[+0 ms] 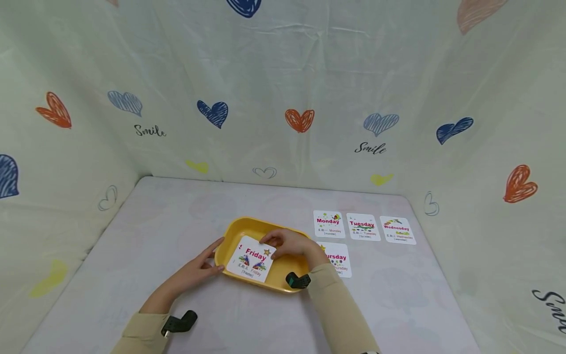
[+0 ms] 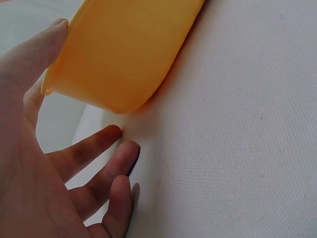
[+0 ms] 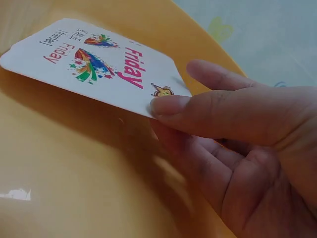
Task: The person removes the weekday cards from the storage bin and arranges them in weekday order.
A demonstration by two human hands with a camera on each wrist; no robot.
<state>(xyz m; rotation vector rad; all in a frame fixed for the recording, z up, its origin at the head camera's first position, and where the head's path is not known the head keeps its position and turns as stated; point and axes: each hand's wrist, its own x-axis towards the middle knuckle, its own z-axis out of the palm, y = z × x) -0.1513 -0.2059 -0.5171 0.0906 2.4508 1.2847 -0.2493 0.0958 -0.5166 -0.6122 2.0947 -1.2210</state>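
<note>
A yellow tray [image 1: 283, 268] stands on the table. My right hand [image 1: 289, 243] reaches over it and pinches a corner of the white Friday card [image 1: 252, 260] between thumb and fingers. In the right wrist view the Friday card [image 3: 114, 69] slants above the tray floor [image 3: 74, 163]. A bit of red print shows at its left edge in the head view, perhaps from another card beneath. My left hand [image 1: 199, 270] holds the tray's left end, thumb and index finger at the rim [image 2: 74, 25], the other fingers loose below it.
On the right lie the Monday [image 1: 329, 224], Tuesday [image 1: 363, 227] and Wednesday [image 1: 398, 230] cards in a row. Below Monday is the Thursday card [image 1: 340, 258], partly covered by my right wrist. A heart-printed curtain [image 1: 265, 73] surrounds the white table [image 1: 199, 201].
</note>
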